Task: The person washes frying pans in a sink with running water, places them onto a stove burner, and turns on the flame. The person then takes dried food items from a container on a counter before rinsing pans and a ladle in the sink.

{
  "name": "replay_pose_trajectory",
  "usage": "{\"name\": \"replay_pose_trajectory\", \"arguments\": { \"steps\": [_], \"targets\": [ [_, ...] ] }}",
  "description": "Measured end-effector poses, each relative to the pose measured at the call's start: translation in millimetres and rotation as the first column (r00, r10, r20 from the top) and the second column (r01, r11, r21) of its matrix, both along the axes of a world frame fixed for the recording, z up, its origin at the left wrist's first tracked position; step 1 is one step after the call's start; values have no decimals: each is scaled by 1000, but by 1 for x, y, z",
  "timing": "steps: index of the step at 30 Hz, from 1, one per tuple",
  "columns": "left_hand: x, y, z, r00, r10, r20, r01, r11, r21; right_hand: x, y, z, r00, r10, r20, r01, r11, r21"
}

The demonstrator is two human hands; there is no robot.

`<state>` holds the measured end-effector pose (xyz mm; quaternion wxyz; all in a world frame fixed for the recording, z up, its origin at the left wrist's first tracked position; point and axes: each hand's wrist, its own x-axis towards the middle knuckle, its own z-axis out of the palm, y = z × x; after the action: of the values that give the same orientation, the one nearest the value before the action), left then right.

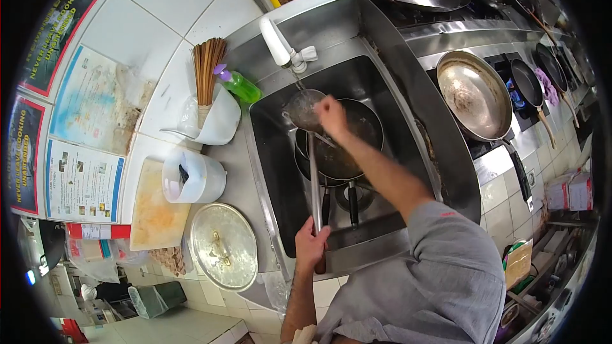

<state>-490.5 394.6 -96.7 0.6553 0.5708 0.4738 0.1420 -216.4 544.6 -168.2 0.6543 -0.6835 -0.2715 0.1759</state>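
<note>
My left hand (310, 242) is wrapped round the long handle of a round metal ladle (306, 109), near the handle's lower end. The ladle's head lies under the running white tap (278, 43). My right hand (331, 116) is closed at the right edge of the ladle's head; what its fingers hold, if anything, is too small to make out. Below the ladle, dark pans (349, 153) with black handles stand in the sink (398, 130).
Left of the sink are a white container (223, 118) with a bamboo brush (208, 67), a green bottle (243, 87), a white tub (207, 178) and a round metal lid (223, 242). A large pan (475, 95) and smaller pans sit on the stove at right.
</note>
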Motion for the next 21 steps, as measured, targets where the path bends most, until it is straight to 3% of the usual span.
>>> {"name": "replay_pose_trajectory", "arguments": {
  "steps": [1,2,3,4,6,8,9,10,12,14,15,17,18,20,21],
  "targets": [
    [-7,-4,-5,992,-51,-113,74,975,208,20,14,10,981,-72,179,80,996,-38],
    [-13,-8,-8,970,-78,-232,168,902,399,36,19,33,968,-47,246,76,991,-107],
    [-18,-14,-2,955,-100,-280,199,915,350,52,32,38,909,-109,402,133,991,-33],
    [-24,-19,2,953,-101,-285,202,914,352,70,49,39,911,-62,407,103,991,-80],
    [-36,-30,7,803,-81,-591,444,743,501,97,77,37,914,-24,404,84,988,-131],
    [-53,-40,9,760,-50,-648,459,747,480,113,99,35,918,126,376,-90,990,-113],
    [-61,-44,10,716,-8,-698,462,755,465,120,109,34,922,120,369,-81,990,-118],
    [-68,-49,11,710,-19,-704,472,755,456,124,118,33,939,132,317,-78,981,-179],
    [-82,-56,14,645,123,-754,443,744,501,130,128,35,956,141,256,-79,968,-238],
    [-101,-62,6,627,177,-759,429,734,526,134,132,53,984,159,-81,-177,933,-315],
    [-102,-63,7,614,228,-756,414,722,555,134,138,53,983,160,-87,-180,933,-313],
    [-104,-69,9,615,251,-747,369,746,555,132,141,51,969,20,-245,-95,950,-299],
    [-102,-70,10,624,279,-730,318,763,563,125,138,49,970,14,-243,-89,951,-298],
    [-107,-73,4,651,299,-698,295,748,595,94,127,32,849,-220,-480,195,975,-102],
    [-109,-73,0,676,315,-666,268,737,620,79,129,8,863,-219,-454,213,975,-65]
  ]
}}
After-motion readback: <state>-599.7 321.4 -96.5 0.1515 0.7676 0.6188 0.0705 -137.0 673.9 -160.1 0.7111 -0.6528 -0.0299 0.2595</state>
